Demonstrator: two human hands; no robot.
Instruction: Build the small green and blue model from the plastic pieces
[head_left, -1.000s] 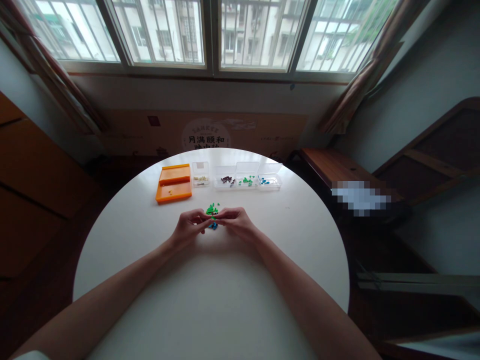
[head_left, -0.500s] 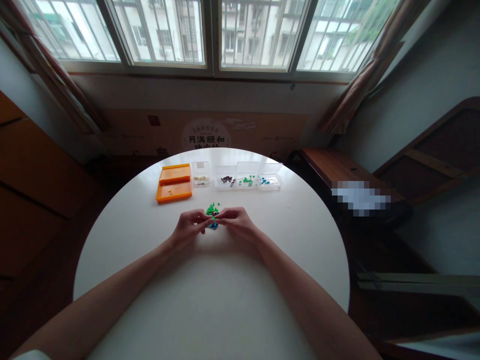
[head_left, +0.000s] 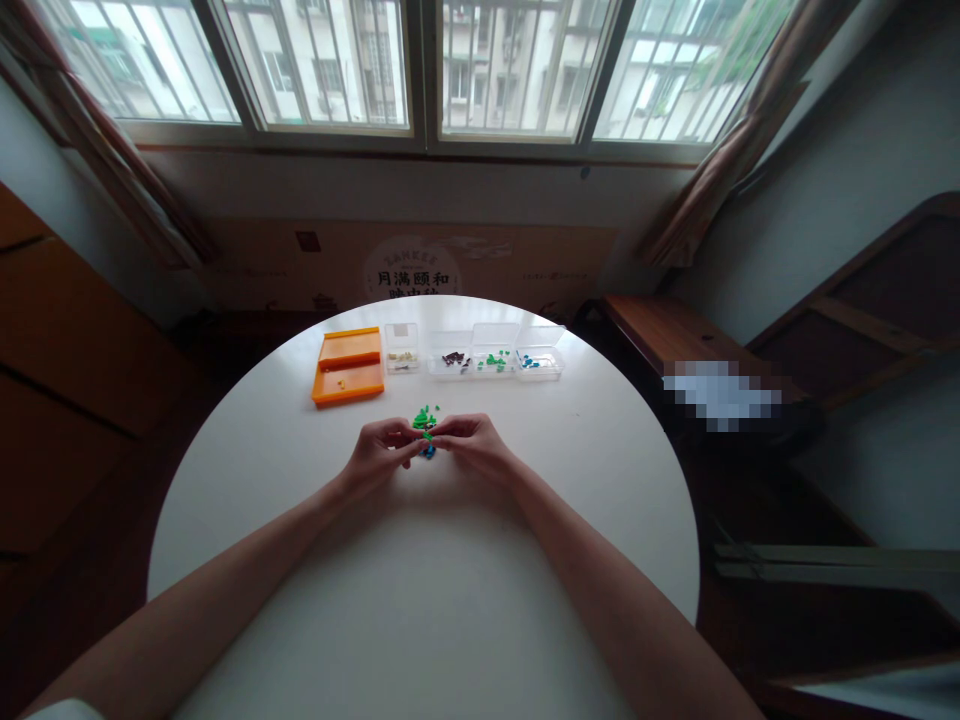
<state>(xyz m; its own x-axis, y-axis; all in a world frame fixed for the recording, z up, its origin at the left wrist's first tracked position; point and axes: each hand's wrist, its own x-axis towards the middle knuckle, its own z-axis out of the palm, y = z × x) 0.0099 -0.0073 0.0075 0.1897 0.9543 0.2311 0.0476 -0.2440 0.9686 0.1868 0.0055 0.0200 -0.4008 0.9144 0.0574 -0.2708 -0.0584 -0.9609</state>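
Since two-sided grip likely steadies it, small green plastic piece sits pinched between fingers of left hand and right hand, over round white counter; open clear plastic boxes stand beyond, presumably keeping colours sorted.

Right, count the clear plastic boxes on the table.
4, in a row: the cream-piece box just right of the orange tray, then, farther right and side by side, the dark-piece box, the green-piece box and the blue-piece box. None appears hidden.
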